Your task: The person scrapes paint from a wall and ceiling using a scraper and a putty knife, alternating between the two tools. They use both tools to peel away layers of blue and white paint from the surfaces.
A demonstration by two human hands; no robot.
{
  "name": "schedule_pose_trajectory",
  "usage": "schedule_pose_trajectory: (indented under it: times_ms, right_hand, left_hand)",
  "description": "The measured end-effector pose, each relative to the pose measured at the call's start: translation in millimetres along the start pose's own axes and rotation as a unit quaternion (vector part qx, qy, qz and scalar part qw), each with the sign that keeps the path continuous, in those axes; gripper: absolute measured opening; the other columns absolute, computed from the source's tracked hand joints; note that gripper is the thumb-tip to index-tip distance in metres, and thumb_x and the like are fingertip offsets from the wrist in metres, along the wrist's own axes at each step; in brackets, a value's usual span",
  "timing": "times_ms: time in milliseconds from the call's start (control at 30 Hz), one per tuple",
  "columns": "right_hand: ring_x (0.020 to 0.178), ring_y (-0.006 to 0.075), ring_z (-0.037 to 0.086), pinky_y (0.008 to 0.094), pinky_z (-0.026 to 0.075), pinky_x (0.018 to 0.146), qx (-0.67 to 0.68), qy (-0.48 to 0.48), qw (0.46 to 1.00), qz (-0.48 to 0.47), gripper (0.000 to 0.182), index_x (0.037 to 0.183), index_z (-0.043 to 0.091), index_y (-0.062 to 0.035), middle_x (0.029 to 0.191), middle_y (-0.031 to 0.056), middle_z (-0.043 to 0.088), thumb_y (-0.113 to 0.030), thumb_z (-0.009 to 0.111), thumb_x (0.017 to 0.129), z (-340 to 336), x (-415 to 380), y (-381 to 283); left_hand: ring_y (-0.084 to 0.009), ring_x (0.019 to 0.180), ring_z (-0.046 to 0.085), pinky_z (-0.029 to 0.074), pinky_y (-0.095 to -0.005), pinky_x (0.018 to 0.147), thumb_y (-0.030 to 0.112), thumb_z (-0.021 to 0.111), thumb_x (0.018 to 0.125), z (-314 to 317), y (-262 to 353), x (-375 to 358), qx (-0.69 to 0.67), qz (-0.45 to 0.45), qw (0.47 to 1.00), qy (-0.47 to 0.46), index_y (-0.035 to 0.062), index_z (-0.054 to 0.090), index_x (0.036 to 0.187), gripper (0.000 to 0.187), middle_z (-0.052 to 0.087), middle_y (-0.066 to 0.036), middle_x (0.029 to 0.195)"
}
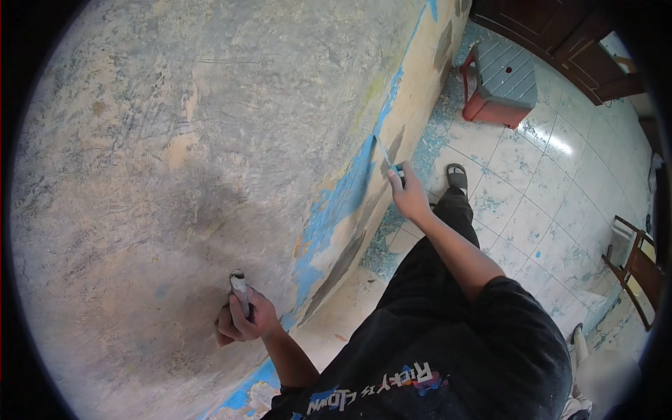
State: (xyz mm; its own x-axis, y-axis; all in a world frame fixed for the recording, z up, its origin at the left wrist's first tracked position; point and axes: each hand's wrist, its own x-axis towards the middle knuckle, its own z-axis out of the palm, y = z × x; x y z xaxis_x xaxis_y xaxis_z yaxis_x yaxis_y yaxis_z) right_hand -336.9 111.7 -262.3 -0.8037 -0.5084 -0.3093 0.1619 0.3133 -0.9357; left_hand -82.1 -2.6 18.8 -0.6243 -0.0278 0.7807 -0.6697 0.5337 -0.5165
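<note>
My right hand [409, 194] is closed around the handle of a thin scraper [384, 152]. The scraper's tip meets the wall [231, 140] at the upper end of a patch of blue paint [344, 197]. Lower and to the left, my left hand [248, 316] is wrapped round a short, pale, rounded tool [239, 283] with a dark end; its exact kind cannot be made out. That hand is close against the grey, scraped part of the wall. Blue paint runs along the wall in a broken band between the two hands.
A grey-topped red plastic stool [500, 80] stands on the tiled floor [553, 182], where blue paint flakes are scattered. Dark wooden furniture [553, 35] is at the upper right. A wooden chair [635, 269] and another person [595, 381] are at the right.
</note>
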Motion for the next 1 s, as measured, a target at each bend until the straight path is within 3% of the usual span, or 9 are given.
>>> schedule_pose_trajectory:
  times_ms: [167,567,700,800,1000]
  right_hand:
    - [0.083,0.0448,0.066,0.0484,0.049,0.071,0.017,-0.041,0.998,0.048,0.033,0.104,0.05,-0.0011,0.083,0.0242,0.065,-0.033,0.055,0.1,-14,9,-19]
    - [0.085,0.0473,0.064,0.0489,0.049,0.073,-0.009,0.03,0.999,0.008,0.033,0.105,0.051,-0.0012,0.086,0.0268,0.063,-0.034,0.055,0.1,-2,15,-6]
    - [0.085,0.0477,0.064,0.0484,0.049,0.072,0.007,-0.005,0.999,0.032,0.036,0.107,0.05,-0.0017,0.085,0.0256,0.064,-0.036,0.055,0.099,3,8,-2]
    - [0.087,0.0477,0.065,0.0496,0.049,0.073,-0.006,0.013,0.999,0.036,0.037,0.11,0.05,-0.0021,0.085,0.0257,0.065,-0.037,0.055,0.099,-10,45,-14]
    - [0.088,0.0486,0.065,0.0516,0.049,0.073,-0.031,-0.003,0.999,0.044,0.037,0.111,0.051,-0.0014,0.087,0.0278,0.065,-0.037,0.055,0.1,8,-2,-9]
  left_hand:
    - [-0.0213,0.083,0.051,0.031,-0.0395,0.081,0.03,0.08,0.083,-2,0,3,0.004,0.014,1.0,-0.002,0.0142,0.068,0.1,0.026,0.061,0.001,0.084]
    - [-0.0214,0.079,0.052,0.031,-0.0393,0.081,0.029,0.08,0.083,-1,1,4,0.004,0.019,1.0,-0.002,0.0151,0.067,0.1,0.026,0.06,0.001,0.083]
    - [-0.0216,0.076,0.052,0.031,-0.0394,0.08,0.03,0.08,0.084,-1,1,5,-0.012,0.019,1.0,0.0,0.0145,0.068,0.1,0.025,0.06,0.001,0.081]
    - [-0.0221,0.074,0.052,0.033,-0.0392,0.078,0.029,0.08,0.084,-6,0,8,-0.008,0.028,1.0,-0.006,0.0135,0.068,0.098,0.024,0.061,0.0,0.081]
    - [-0.0249,0.074,0.053,0.038,-0.0383,0.07,0.022,0.082,0.081,-6,2,5,-0.022,0.006,1.0,-0.021,0.0103,0.069,0.097,0.023,0.06,-0.004,0.084]
